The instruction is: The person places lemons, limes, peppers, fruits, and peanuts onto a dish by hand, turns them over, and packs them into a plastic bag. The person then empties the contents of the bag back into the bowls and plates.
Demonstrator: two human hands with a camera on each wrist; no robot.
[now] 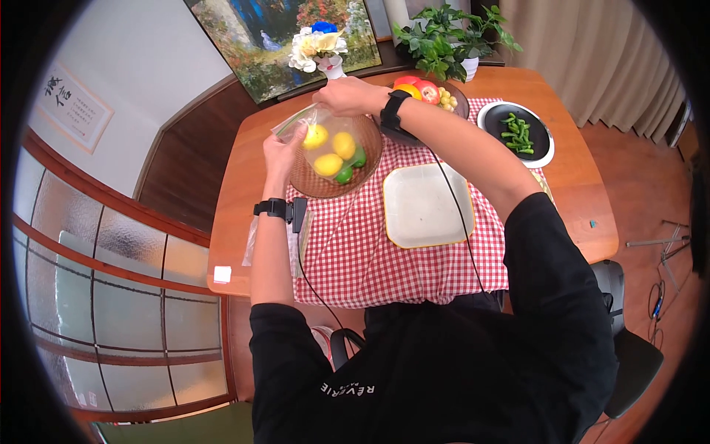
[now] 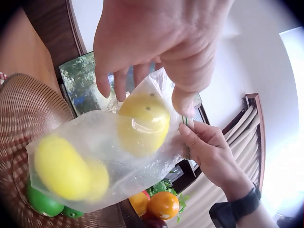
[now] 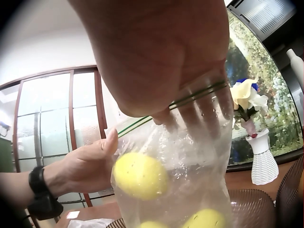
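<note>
1. Clear plastic bag (image 1: pixel 330 144) w/ three yellow lemons (image 1: pixel 329 163) inside is held up over the woven basket (image 1: pixel 367 169), at the far left of the red-check cloth (image 1: pixel 384 251).
2. L hand (image 1: pixel 279 153) grips the bag's left side, fingers curled round the plastic right by the top lemon; wrist view shows thumb and fingers pinching the bag edge (image 2: pixel 183 121).
3. R hand (image 1: pixel 347 95) pinches the bag's top edge from above; its fingers show through the plastic at the green zip strip (image 3: pixel 199 93).
4. Both hands are closed on the bag, neither is free.
5. Bag hangs between the two hands, mouth up, lemons sagging low. Can't tell if the zip is sealed.
6. Green fruit (image 1: pixel 345 175) sits in the basket under the bag.
7. Right of the basket: empty cream square plate (image 1: pixel 427 203) on the cloth.
8. Further back: bowl of red/orange fruit (image 1: pixel 423 89), black plate of green pods (image 1: pixel 518 132).
9. White vase of flowers (image 1: pixel 322 49) and a potted plant (image 1: pixel 444 37) stand at the table's far edge, painting (image 1: pixel 288 33) behind.
</note>
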